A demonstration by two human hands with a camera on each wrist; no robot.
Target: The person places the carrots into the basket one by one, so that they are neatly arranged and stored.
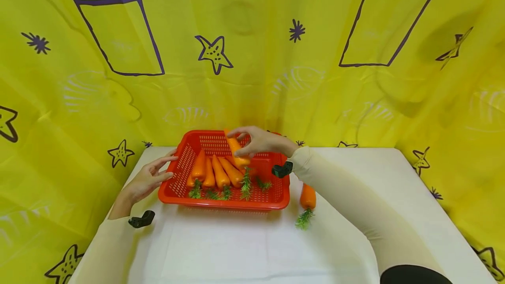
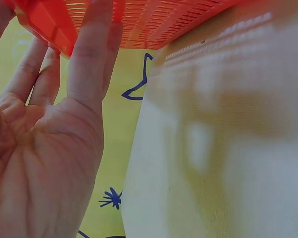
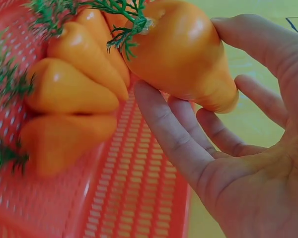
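Here, near the middle of the head view, the right hand [image 1: 258, 141] holds a carrot [image 1: 238, 151] over the red basket [image 1: 272, 198]; fingers [image 3: 179, 139] and thumb are curled around its tapered body, narrow end toward the palm, green top pointing down into the basket — a light pinch rather than a full fist. Four more carrots [image 1: 215, 172] lie side by side on the basket floor, leafy ends toward the lower edge of the frame; another carrot [image 1: 307, 196] rests on the white table [image 1: 221, 249], just right of the basket. At the left of the frame the left hand [image 1: 147, 179] lies with straight fingers against the basket's left wall, gripping nothing. The held carrot looks glossy and moulded, so probably light, stiff and a little slippery; the thick shoulder just below the greens seems the surest place to hold — the sprig looks too flimsy to bear it.
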